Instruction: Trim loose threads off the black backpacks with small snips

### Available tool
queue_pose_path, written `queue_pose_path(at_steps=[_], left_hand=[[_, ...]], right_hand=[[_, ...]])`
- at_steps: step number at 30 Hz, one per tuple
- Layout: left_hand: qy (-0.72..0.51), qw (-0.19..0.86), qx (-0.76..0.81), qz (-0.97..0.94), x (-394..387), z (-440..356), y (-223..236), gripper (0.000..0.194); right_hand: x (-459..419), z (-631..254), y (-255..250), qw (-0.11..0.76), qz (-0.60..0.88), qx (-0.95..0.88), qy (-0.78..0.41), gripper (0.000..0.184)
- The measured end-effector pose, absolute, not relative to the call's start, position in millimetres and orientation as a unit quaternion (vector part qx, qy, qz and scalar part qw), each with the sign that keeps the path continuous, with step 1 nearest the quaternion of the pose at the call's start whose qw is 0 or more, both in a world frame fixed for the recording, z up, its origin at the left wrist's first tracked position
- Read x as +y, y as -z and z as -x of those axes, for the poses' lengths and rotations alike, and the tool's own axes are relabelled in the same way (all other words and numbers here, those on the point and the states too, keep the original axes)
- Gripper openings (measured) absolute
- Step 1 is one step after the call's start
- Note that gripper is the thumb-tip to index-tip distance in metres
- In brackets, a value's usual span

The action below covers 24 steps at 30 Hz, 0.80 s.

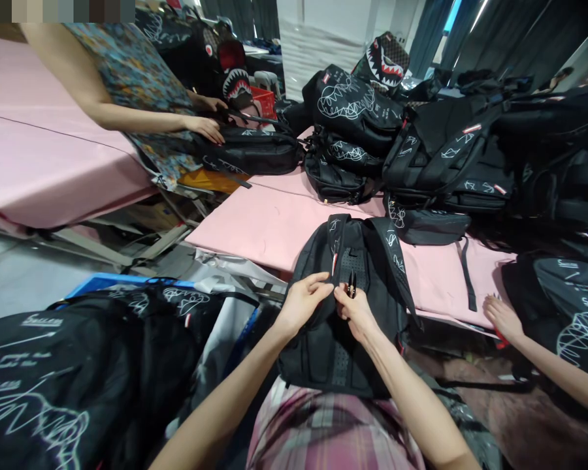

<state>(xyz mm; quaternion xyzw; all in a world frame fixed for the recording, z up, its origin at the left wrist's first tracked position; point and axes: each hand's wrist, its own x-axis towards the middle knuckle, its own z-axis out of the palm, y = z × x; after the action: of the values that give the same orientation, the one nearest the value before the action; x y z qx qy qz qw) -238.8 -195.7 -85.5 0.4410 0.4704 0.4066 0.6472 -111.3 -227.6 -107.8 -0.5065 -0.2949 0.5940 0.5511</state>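
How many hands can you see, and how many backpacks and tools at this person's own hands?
Own hands (left hand, right hand): 2
Upper-left person's hands: 2
Right-side person's visible hand: 1
Backpack at own hands: 1
Dark tool in right hand: 1
Total: 7

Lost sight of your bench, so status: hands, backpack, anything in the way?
Left hand at black backpack, beside shoulder strap; right hand holding black snips. Backpack against pink table, straps showing. Co-worker's hand off right, clear of it.

five clear hands (301, 303), two toothy shark mouths (384, 69), one red crate (263, 102)
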Motion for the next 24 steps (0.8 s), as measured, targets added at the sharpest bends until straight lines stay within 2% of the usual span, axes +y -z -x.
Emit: queue_pose_path(at_steps=[4, 14, 24], left_hand=[[-0.388, 0.638, 0.477, -0.464, -199.6, 245.8, 90.7, 0.013], [-0.325, 0.798, 0.363, -0.354, -193.2, 238.5, 100.3, 0.028], [-0.307, 0.849, 0.319, -0.287, -190.9, 239.8, 111.1, 0.035]], right_hand=[[-227.9, 113.1, 106.0, 0.566, 0.522, -0.289, -0.569, 0.043], [-228.6, 106.4, 108.9, 0.582, 0.518, -0.312, -0.544, 0.043], [-230.5, 111.3, 102.3, 0.582, 0.523, -0.288, -0.552, 0.045]])
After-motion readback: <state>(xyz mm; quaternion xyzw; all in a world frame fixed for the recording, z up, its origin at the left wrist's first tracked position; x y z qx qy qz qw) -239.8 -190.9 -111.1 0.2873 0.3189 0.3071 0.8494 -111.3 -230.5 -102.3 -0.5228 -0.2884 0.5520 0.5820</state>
